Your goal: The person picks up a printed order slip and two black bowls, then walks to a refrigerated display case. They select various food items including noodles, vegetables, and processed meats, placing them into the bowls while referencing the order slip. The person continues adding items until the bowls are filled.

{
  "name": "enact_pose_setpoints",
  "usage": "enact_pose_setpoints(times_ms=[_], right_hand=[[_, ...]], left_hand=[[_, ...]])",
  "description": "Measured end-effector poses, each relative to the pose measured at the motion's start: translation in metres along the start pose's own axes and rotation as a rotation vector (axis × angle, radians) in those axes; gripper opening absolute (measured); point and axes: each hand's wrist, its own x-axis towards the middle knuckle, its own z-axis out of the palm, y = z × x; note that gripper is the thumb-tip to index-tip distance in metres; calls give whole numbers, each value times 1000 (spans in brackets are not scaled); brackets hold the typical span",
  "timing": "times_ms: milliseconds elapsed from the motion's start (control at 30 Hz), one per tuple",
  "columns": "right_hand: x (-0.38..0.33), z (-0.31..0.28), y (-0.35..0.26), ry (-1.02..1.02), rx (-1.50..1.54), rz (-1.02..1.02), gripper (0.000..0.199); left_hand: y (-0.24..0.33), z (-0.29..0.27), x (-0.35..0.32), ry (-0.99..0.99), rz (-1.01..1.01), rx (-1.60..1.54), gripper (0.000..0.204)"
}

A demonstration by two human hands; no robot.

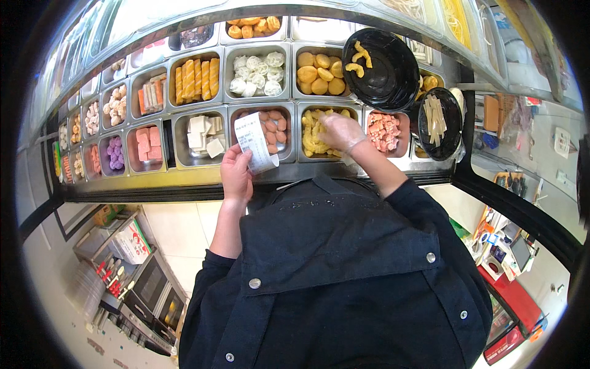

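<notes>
Between thumb and fingers my left hand [237, 171] grips a curling paper receipt [257, 142], held over a metal pan of brown oval pieces [279, 136]. My right hand [342, 133], in a thin clear glove, reaches into a pan of yellow curved pieces [314, 142]. Its fingertips are down among the food, and what they hold is hidden. A large black bowl [390, 74] rests over the pans beyond that hand, with a few yellow curved pieces [359, 60] at its left side. To its right, a smaller black bowl [453, 126] holds pale strips [434, 120].
Rows of metal pans hold white cubes [206, 136], pink blocks [148, 144], pink chopped pieces [385, 130], round yellow balls [321, 74] and ridged yellow sticks [196, 80]. A raised ledge [289, 38] with more trays crosses the far side. Kitchen equipment [150, 289] stands at lower left.
</notes>
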Motion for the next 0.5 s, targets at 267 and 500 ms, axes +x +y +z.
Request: enact_pose_setpoints(times_ms=[267, 500], right_hand=[[18, 21, 28, 65, 407, 195, 19], [15, -12, 10, -306, 478, 298, 32]], left_hand=[[0, -6, 1, 14, 19, 13, 21], [-2, -6, 3, -12, 24, 45, 21]])
